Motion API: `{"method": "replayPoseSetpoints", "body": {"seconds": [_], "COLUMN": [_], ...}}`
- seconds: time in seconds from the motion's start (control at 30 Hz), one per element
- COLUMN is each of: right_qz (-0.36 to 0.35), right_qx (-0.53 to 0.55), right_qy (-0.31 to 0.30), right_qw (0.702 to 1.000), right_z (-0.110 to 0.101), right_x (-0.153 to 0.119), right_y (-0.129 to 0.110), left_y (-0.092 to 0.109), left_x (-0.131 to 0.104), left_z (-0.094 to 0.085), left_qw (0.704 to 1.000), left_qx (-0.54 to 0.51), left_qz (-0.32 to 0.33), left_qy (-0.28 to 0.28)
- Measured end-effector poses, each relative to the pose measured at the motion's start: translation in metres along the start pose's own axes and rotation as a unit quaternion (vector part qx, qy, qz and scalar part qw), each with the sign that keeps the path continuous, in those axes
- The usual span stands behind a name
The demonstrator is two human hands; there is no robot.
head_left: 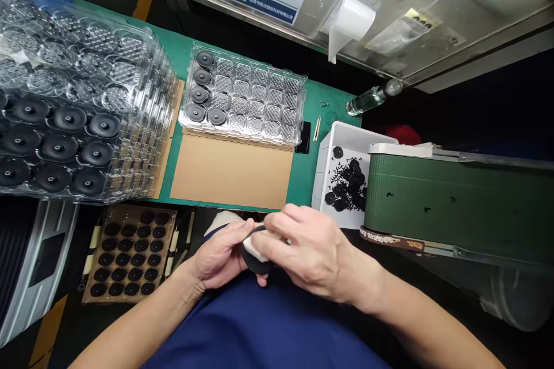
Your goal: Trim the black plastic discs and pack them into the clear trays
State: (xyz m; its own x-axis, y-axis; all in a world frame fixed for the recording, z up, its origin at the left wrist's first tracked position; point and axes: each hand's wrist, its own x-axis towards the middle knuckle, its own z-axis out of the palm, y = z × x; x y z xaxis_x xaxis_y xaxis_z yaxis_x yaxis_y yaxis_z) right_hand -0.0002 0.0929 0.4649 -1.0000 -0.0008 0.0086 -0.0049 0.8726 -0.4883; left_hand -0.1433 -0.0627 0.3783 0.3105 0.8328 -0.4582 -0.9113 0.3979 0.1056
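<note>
In front of my body, my left hand [220, 255] grips a black round plastic disc [259, 267] by its edge. My right hand [309, 251] is closed on a small white cloth [254, 249], which it presses against the disc's face. My right fingers partly cover both the disc and the cloth. Beyond my hands, a clear plastic tray [256, 108] has similar black discs in its left column, plus one more beside them in the front row. This tray rests on a sheet of brown cardboard [231, 170].
Stacked clear trays [130, 144] of discs rise at left. A white bin [321, 176] with loose black parts stands right, under the end of a green conveyor [433, 202]. A phone [304, 138], tweezers [317, 128] and bottle [367, 101] lie behind. Another disc-filled tray [130, 297] sits low left.
</note>
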Motion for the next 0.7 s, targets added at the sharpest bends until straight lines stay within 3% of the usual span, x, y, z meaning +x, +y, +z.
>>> {"method": "replayPoseSetpoints", "body": {"seconds": [0.17,0.3,0.5,0.7], "right_qz": [0.014,-0.007,0.104,0.038], "right_qx": [-0.034,-0.027,-0.036,-0.062], "right_qy": [-0.028,0.004,0.043,0.023], "right_qw": [0.999,1.000,0.993,0.997], "right_z": [0.000,0.005,0.014,0.007], "right_x": [0.004,0.007,-0.001,0.013], "right_y": [0.007,0.005,0.006,0.006], "left_y": [-0.002,0.001,0.010,0.010], "left_x": [0.002,0.002,0.001,0.008], "left_z": [-0.005,-0.006,-0.006,-0.005], "left_qw": [1.000,0.999,0.990,0.998], "left_qx": [-0.013,-0.018,0.035,0.030], "left_qz": [-0.024,-0.002,0.087,0.026], "left_qy": [0.011,0.027,0.102,0.056]}}
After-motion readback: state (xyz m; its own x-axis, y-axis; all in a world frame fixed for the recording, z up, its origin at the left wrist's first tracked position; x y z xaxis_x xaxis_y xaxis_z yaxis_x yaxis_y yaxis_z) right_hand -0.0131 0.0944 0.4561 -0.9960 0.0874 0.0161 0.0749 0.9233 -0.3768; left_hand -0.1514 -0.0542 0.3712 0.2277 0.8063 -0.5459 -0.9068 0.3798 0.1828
